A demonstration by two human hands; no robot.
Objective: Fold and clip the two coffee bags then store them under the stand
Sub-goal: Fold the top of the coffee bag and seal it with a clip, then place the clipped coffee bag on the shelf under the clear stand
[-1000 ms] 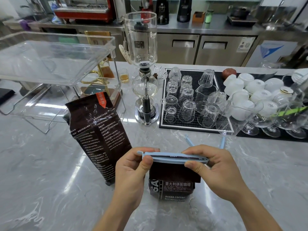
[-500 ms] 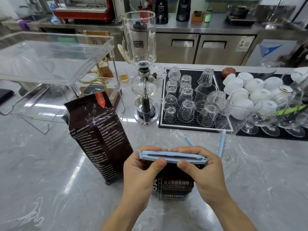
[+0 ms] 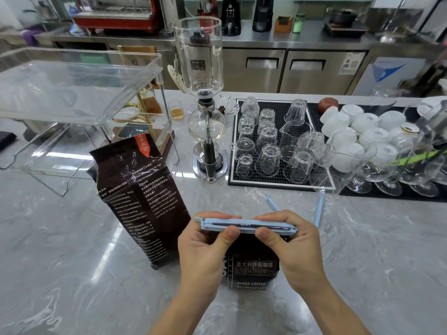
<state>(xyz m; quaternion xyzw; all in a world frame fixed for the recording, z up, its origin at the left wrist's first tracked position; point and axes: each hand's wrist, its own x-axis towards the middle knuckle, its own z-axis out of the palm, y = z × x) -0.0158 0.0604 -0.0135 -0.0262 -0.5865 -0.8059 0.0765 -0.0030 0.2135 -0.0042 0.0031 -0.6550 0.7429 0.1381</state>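
While both hands pinch the pale blue clip (image 3: pixel 246 225) across the folded top of the small coffee bag (image 3: pixel 254 269), that bag stands on the marble tabletop (image 3: pixel 72 274) between the wrists. The left hand (image 3: pixel 205 250) grips the clip's hinged end, thumb in front, and the right hand (image 3: pixel 294 245) squeezes the other end. Just left of the left hand stands the taller coffee bag (image 3: pixel 140 199), unclipped. Beyond the right hand lies a second, open clip (image 3: pixel 318 210). Farther left stands the clear stand (image 3: pixel 79 90).
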